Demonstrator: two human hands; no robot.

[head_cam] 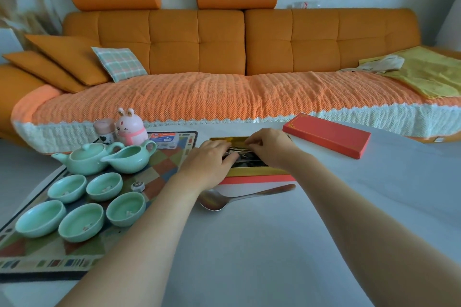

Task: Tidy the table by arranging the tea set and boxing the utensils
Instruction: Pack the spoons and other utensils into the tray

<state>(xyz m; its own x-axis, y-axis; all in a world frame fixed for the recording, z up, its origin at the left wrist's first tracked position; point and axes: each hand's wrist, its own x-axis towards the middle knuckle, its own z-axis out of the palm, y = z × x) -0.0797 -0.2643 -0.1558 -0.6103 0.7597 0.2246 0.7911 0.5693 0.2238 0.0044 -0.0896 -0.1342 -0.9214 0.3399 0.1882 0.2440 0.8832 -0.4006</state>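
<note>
An open utensil box [259, 171] with a gold lining and red sides lies on the white table. Both hands rest inside it: my left hand [212, 159] presses on the dark insert, my right hand [267, 147] pinches metal utensils [243, 153] between the two hands. A steel spoon [232, 198] lies on the table just in front of the box. The box's red lid [326, 135] lies to the right. On the patterned mat at left stand a celadon teapot [86, 158], a pitcher [131, 158] and several celadon cups [82, 220] in two rows.
A pink rabbit figure [131, 127], a small jar [104, 131] and a white-blue packet [166, 139] stand at the mat's far edge. A small round lid [138, 185] lies beside the cups. An orange sofa [224, 57] runs behind the table.
</note>
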